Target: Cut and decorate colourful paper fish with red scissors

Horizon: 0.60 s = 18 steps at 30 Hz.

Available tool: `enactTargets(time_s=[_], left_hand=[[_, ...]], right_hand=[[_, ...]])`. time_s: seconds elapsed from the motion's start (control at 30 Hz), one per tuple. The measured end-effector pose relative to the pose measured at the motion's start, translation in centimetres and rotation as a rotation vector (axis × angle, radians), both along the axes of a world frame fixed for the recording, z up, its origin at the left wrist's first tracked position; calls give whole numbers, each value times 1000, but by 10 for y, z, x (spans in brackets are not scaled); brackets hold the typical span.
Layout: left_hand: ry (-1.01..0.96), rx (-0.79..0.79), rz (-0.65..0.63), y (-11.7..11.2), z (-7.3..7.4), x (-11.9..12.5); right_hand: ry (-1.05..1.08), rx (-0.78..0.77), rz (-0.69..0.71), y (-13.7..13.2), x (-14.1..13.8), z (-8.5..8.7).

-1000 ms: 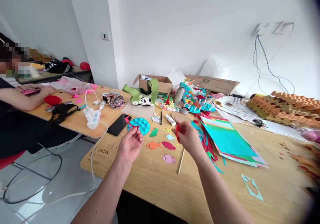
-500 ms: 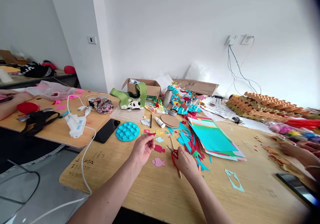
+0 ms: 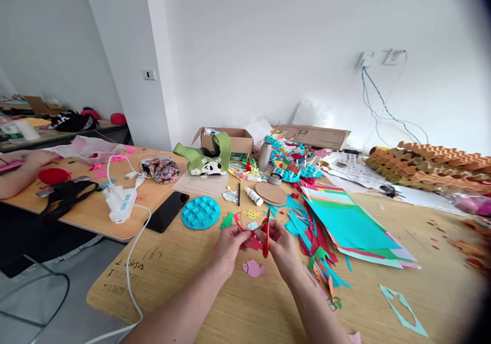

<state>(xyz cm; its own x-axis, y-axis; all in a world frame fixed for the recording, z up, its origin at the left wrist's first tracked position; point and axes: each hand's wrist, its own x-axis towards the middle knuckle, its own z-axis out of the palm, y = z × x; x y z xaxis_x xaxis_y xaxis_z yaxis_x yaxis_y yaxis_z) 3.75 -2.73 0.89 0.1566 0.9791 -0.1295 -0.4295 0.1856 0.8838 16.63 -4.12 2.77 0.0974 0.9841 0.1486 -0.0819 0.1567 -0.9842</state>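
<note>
Just left of the scissors (image 3: 266, 241), your left hand (image 3: 229, 250) pinches the red paper (image 3: 238, 220) in its grip; your right hand (image 3: 283, 247) has its grip wrapped around the handles (image 3: 265, 251), blades (image 3: 268, 215) pointing away from you.

Bright, soft light reaches me across the white wall (image 3: 268, 52), its source out of my view. The pillar (image 3: 118, 42) at left looks greyer on its broad face than on its narrow one. Shadows on the table (image 3: 172, 288) are faint; a small highlight sits on the steel flask (image 3: 264, 156). I can read the red scissors (image 3: 266, 242), though detail around the fingers (image 3: 241, 238) is soft. Toward the right edge, brown scraps (image 3: 466, 247) smear and darkness curves into the corners.
</note>
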Motion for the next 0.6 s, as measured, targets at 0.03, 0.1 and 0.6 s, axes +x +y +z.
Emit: enactTargets(time_s=[0.03,0.1,0.6], left_hand=[[36,34,-6,0,-1,0],[81,70,-16,0,-1,0],[53,77,-58,-3,9,-2]], right_hand=[[14,-6,4,-1,0,-2],[25,-5,8,-3,2,-5],[-168,-53,-32,-8,5,0]])
